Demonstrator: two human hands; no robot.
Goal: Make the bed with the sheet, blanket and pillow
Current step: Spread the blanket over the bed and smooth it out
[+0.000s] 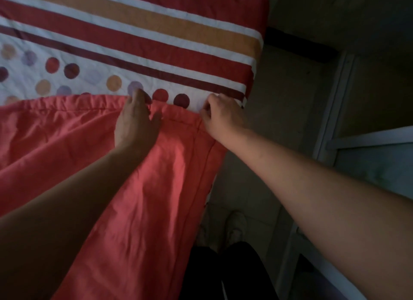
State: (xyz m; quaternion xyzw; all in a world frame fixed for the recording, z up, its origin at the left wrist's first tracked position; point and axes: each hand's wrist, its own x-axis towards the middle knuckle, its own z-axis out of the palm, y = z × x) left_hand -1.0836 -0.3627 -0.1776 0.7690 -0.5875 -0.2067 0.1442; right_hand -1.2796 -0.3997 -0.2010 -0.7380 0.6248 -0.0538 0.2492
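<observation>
Both hands work the far hem of the coral cloth (138, 188): the right hand (221, 117) pinches its corner with curled fingers, while the left hand (136, 120) lies over the hem just beside it, fingers reaching past the edge (whether they grip it I cannot tell). To do this well, I judge the hem should be drawn taut between the two, kept parallel to the stripes, and the gathered stretch further left smoothed out. Underneath, the bed (257, 60) wears a quilted cover (134, 42) of red, orange and white stripes with coloured dots. Beyond its edge lie a dim floor (290, 98), a white frame (330, 112) and what looks like a pale shoe (232, 226)
</observation>
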